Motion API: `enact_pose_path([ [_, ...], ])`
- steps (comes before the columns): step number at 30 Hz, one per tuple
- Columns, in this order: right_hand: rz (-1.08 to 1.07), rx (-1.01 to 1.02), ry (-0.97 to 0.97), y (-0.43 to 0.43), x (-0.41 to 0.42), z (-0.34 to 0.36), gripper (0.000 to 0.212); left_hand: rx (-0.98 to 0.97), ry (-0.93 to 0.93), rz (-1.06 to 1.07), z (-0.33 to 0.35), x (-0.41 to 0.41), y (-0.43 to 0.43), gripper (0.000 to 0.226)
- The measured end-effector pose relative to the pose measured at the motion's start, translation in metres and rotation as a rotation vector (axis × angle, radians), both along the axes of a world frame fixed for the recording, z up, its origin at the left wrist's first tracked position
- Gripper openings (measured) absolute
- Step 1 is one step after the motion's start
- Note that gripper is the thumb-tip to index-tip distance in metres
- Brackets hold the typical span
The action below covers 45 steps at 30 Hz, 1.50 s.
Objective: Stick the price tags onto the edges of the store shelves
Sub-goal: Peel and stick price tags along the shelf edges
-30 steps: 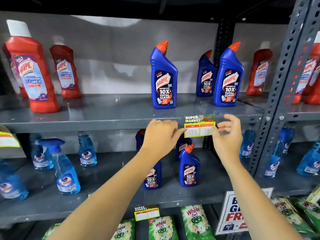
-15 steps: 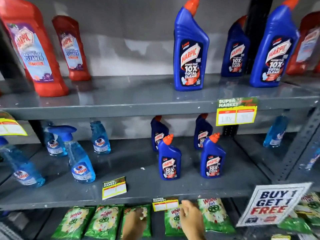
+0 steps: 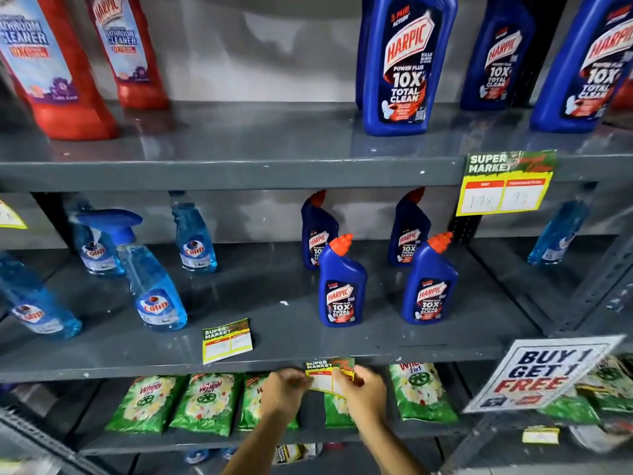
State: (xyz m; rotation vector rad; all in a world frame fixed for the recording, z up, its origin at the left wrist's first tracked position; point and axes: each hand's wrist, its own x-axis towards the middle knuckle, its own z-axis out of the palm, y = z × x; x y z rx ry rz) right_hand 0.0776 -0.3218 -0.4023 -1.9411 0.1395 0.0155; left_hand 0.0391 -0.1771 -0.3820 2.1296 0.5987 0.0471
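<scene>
A yellow and green price tag (image 3: 325, 375) hangs at the front edge of the middle shelf (image 3: 137, 366). My left hand (image 3: 284, 392) pinches its left side and my right hand (image 3: 363, 392) holds its right side. A second price tag (image 3: 507, 183) is stuck on the front edge of the upper shelf (image 3: 239, 174), at the right. A third, loose price tag (image 3: 227, 340) lies flat on the middle shelf, near its front edge and left of my hands.
Blue Harpic bottles (image 3: 342, 286) and blue Colin spray bottles (image 3: 150, 279) stand on the middle shelf. Red cleaner bottles (image 3: 51, 63) stand on the upper shelf. Green Wheel packets (image 3: 205, 402) lie on the lower shelf. A "Buy 1 Get 1 Free" sign (image 3: 541, 375) hangs at the right.
My hands left the tag on the upper shelf edge, dropped down and took hold of the tag at the middle shelf's edge. The view tilted down and moved closer.
</scene>
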Motion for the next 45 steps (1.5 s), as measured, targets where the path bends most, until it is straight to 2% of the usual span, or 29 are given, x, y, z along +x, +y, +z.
enact_pose_path([
  [2, -0.040, 0.059, 0.019, 0.003, 0.000, 0.002, 0.009, -0.012, 0.001, -0.001, 0.002, 0.001, -0.002, 0.016],
  [4, -0.003, 0.069, 0.015, 0.003, -0.001, 0.000, 0.016, -0.017, 0.001, 0.000, 0.001, 0.001, -0.001, 0.014],
  [7, 0.071, 0.044, -0.021, 0.000, -0.006, -0.001, 0.021, -0.029, 0.002, 0.005, -0.002, -0.005, -0.001, 0.038],
  [8, 0.083, 0.037, -0.043, -0.004, -0.008, -0.001, 0.023, -0.036, -0.019, 0.000, -0.003, -0.009, -0.002, 0.040],
  [11, 0.137, 0.080, -0.058, -0.023, -0.017, 0.004, 0.006, -0.063, -0.105, -0.007, 0.001, -0.026, -0.011, 0.024],
  [15, 0.158, 0.101, -0.088, -0.081, -0.024, 0.004, 0.006, -0.070, -0.180, -0.103, 0.012, -0.032, -0.046, 0.016],
  [17, 0.112, 0.107, -0.050, -0.113, -0.022, 0.008, 0.011, 0.032, -0.199, -0.233, 0.013, -0.023, -0.072, 0.002],
  [20, 0.009, 0.110, -0.040, -0.152, -0.009, 0.015, 0.017, 0.126, -0.252, -0.330, 0.015, -0.004, -0.113, 0.014],
  [23, -0.067, 0.089, -0.058, -0.178, 0.011, 0.015, 0.010, 0.214, -0.280, -0.295, 0.023, 0.016, -0.148, 0.017],
  [26, -0.120, 0.095, -0.064, -0.185, 0.032, 0.014, 0.015, 0.241, -0.249, -0.230, 0.028, 0.035, -0.167, 0.021],
  [29, -0.167, 0.107, -0.057, -0.178, 0.048, 0.007, 0.020, 0.222, -0.213, -0.143, 0.030, 0.046, -0.174, 0.031],
  [32, -0.194, 0.112, -0.008, -0.171, 0.056, -0.002, 0.026, 0.302, -0.180, -0.109, 0.029, 0.053, -0.174, 0.039],
  [36, -0.232, 0.108, 0.020, -0.165, 0.064, -0.006, 0.029, 0.395, -0.114, -0.187, 0.031, 0.065, -0.167, 0.039],
  [41, -0.260, 0.035, 0.060, -0.161, 0.067, -0.010, 0.038, 0.626, -0.057, -0.334, 0.038, 0.077, -0.160, 0.038],
  [45, -0.310, -0.004, 0.074, -0.163, 0.065, -0.013, 0.050, 0.689, -0.026, -0.365, 0.042, 0.082, -0.160, 0.042],
])
